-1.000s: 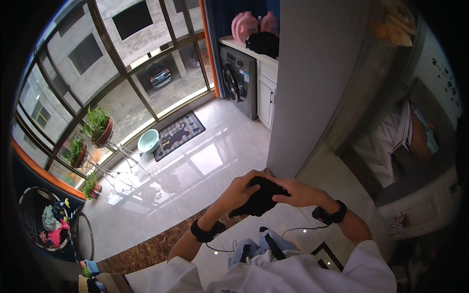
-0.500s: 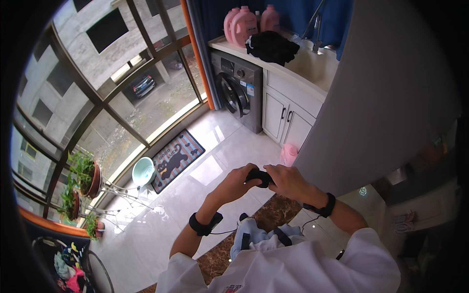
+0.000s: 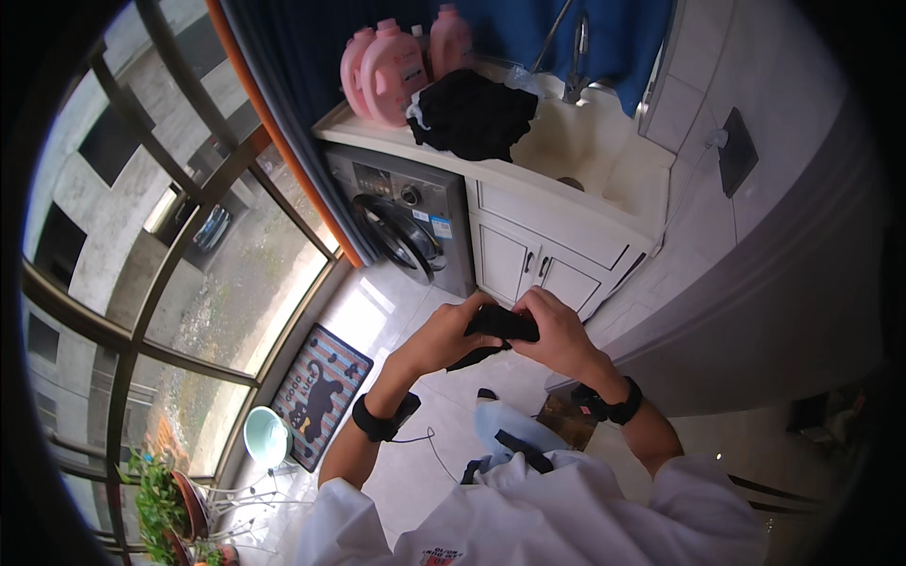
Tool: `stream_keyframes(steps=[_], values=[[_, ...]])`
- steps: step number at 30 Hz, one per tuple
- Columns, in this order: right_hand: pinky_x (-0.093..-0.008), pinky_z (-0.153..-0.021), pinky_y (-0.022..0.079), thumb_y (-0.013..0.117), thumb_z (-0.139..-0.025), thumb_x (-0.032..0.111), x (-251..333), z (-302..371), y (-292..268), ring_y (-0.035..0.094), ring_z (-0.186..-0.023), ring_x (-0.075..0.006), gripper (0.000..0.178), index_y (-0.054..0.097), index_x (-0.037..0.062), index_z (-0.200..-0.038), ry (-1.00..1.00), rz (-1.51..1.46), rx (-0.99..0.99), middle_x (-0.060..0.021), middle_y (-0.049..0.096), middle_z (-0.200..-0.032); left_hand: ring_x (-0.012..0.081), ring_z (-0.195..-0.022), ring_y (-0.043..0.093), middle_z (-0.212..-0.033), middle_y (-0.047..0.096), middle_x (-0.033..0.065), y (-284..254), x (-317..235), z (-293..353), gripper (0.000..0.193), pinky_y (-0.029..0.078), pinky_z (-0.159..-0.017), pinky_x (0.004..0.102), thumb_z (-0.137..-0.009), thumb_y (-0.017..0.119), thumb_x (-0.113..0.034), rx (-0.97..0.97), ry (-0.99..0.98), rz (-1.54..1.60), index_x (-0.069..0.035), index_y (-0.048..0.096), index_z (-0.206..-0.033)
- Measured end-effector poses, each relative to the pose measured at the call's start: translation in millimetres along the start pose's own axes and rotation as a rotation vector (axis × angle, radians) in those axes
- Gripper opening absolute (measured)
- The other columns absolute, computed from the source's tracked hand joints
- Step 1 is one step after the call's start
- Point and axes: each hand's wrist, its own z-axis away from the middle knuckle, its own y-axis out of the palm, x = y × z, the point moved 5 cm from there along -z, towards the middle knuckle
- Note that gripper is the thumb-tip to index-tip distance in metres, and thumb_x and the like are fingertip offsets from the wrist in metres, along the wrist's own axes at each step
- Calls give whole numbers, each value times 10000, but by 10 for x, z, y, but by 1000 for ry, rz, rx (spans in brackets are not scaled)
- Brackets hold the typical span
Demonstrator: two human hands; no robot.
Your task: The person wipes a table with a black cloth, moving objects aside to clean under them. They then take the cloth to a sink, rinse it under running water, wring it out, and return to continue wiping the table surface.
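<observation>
Nearer the washer [image 3: 408, 222] now: black cloth [image 3: 508, 324]

Student: Where does light enter?
Teacher: Daylight enters through the window [image 3: 189, 283] at left, casting pale glare on the floor [image 3: 368, 304].
Student: Which parts are dim?
Teacher: The gray wall [image 3: 769, 316] at right lies in shade; the held black cloth [image 3: 505, 324] shows little texture.
Student: Any distortion?
Teacher: Fisheye curvature bends the window bars [image 3: 193, 365], with corners darkening to black.
</observation>
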Motion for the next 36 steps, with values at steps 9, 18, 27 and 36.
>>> stream_keyframes(steps=[9,18,27,36], values=[[-416,-874,456,743,-773,27,-594,-1176,-668,582,-960,-313,607,364,3,-1247,-79,-14,-397,-177,576,-1055,273,-993,686,-1103,680,177,-845,180,-1737,450,567,-835,391,-870,708,-99,37,177,111,-18,552,-1284],[-370,-856,497,816,-709,94,-1143,-2033,-1231,608,-965,-307,636,499,29,-1257,223,75,-644,-136,583,-1083,358,-1026,667,-1106,679,216,-1212,442,-3135,735,519,-896,380,-723,839,-122,238,304,141,35,486,-1348],[-368,-1083,353,710,-825,65,-1722,-2783,-1764,460,-1274,-284,906,134,59,-1525,141,-351,-603,-200,401,-1411,281,-1015,696,-1232,638,229,-1414,439,-4293,600,546,-832,314,-871,659,26,180,478,205,-9,401,-1411],[-290,-746,493,797,-740,117,-2644,-3374,-2967,588,-806,-103,318,574,15,-942,290,-98,-911,-34,643,-859,282,-1498,141,-1601,109,273,-1332,782,-5858,819,149,-1193,328,-931,503,-17,565,350,330,72,-62,-1517]])
